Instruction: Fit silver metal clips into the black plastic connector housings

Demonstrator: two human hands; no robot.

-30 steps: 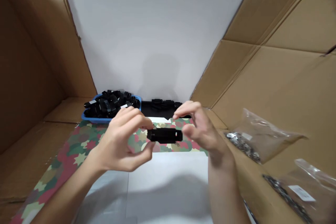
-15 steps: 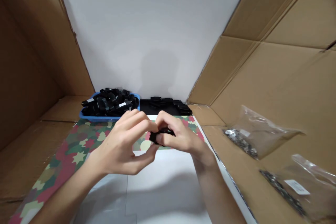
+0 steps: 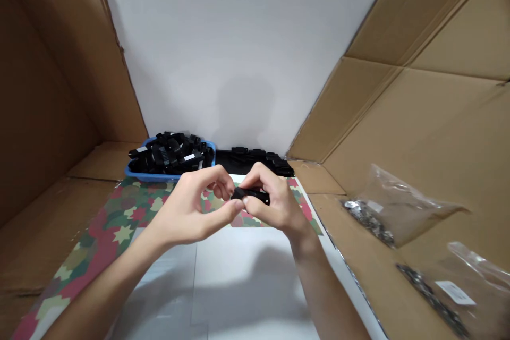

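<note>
A small black part (image 3: 255, 195) is held up between my two hands, above the far edge of the white sheet. My right hand (image 3: 273, 196) pinches it between thumb and fingers, and its right end shows past the thumb. At the part's left end, my left hand (image 3: 197, 202) has its thumb and curled fingers closed on it. Whether anything smaller sits between the left fingertips cannot be made out.
Behind on the left, a blue basket (image 3: 153, 176) is heaped with black parts. Beside it lies a black tray (image 3: 227, 163) with more black pieces. Two clear bags (image 3: 402, 207) of small metal pieces rest at right. Cardboard walls (image 3: 446, 111) flank the patterned surface (image 3: 107, 244).
The black part has turned and shows more of its length. My left fingers have curled in, and the left thumb has risen to its left end. The view has shifted slightly.
</note>
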